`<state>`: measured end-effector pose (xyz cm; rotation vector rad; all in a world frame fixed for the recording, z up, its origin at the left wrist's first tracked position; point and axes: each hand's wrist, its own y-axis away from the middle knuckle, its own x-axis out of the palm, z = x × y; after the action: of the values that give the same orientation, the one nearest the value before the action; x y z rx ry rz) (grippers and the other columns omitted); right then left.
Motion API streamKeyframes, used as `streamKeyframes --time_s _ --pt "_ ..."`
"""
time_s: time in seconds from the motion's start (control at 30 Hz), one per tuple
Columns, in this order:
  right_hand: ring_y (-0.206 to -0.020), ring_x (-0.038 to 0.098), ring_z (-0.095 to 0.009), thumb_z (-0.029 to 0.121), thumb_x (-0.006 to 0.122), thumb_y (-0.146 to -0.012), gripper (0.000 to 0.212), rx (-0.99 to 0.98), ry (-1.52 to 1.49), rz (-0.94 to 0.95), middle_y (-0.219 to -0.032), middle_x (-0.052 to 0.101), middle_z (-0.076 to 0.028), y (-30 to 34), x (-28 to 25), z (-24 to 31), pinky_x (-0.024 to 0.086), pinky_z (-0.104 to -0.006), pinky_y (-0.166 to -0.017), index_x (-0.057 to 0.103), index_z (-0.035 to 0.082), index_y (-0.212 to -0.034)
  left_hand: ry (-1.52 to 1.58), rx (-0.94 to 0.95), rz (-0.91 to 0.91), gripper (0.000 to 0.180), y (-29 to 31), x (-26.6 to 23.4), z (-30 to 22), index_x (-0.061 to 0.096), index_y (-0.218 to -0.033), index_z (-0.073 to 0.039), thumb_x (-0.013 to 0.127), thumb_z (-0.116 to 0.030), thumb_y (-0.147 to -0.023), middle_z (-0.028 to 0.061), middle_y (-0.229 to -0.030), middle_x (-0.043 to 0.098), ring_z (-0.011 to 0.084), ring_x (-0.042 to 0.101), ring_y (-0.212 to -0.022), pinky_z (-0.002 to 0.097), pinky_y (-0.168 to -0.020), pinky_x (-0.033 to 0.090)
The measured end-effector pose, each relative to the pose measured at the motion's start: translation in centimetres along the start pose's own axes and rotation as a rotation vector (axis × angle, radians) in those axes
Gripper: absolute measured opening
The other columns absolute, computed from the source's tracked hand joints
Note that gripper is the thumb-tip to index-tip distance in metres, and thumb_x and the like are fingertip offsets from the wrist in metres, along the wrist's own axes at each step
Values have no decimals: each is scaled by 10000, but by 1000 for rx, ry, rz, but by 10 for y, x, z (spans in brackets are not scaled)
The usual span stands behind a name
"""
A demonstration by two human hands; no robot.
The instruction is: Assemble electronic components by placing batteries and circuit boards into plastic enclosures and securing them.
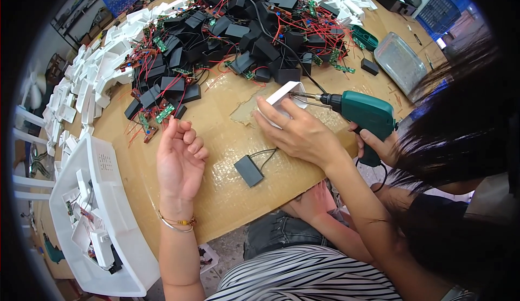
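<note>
My left hand hovers or rests palm up over the cardboard-topped table, fingers loosely curled and apart, palm bare. Its fingertips are beside a small green circuit board at the edge of the pile. What looks like my right hand is low beyond the table's front edge, over dark denim; its fingers are partly hidden. A co-worker's left hand steadies a white plastic housing. The co-worker's right hand grips a green electric screwdriver, its bit at the housing. A black box with a cable lies between us.
Black boxes with red wires and circuit boards heap across the table. White housings line the left and back. A white bin with parts stands at left, a metal tray at right. The co-worker's head leans in.
</note>
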<state>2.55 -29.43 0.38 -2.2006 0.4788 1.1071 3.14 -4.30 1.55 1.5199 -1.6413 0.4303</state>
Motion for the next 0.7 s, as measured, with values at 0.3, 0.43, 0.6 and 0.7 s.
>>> streamKeyframes --time_s 0.3,0.43,0.6,0.7 --pt "-1053 515 -219 234 509 -844 378 -2 3 1 -1273 475 -119 0 2 2 425 -317 -932 586 37 -1157 -2 3 -21 252 -1 -3 0 545 -888 -101 497 -335 -969 -37 -693 427 77 395 -585 220 -541 346" --pt "-1074 505 -217 232 511 -844 375 -18 19 0 -1269 480 -120 -1 -1 0 424 -320 -934 588 36 -1154 -11 9 -27 249 0 -1 0 544 -893 -99 498 -332 -969 -35 -697 423 77 391 -585 221 -540 345" --pt "-1098 492 -208 229 512 -845 371 -31 36 -1 -1266 485 -120 -1 -1 -2 420 -323 -933 591 35 -1151 -3 5 -18 250 -2 -2 1 544 -893 -99 497 -332 -970 -34 -699 423 76 390 -585 221 -540 345" --pt "-1103 490 -204 229 510 -846 371 -27 35 9 -1261 488 -119 -1 0 0 417 -323 -932 591 35 -1151 -4 7 -18 251 -1 -3 0 545 -892 -99 496 -332 -970 -35 -697 430 75 395 -586 220 -540 346"
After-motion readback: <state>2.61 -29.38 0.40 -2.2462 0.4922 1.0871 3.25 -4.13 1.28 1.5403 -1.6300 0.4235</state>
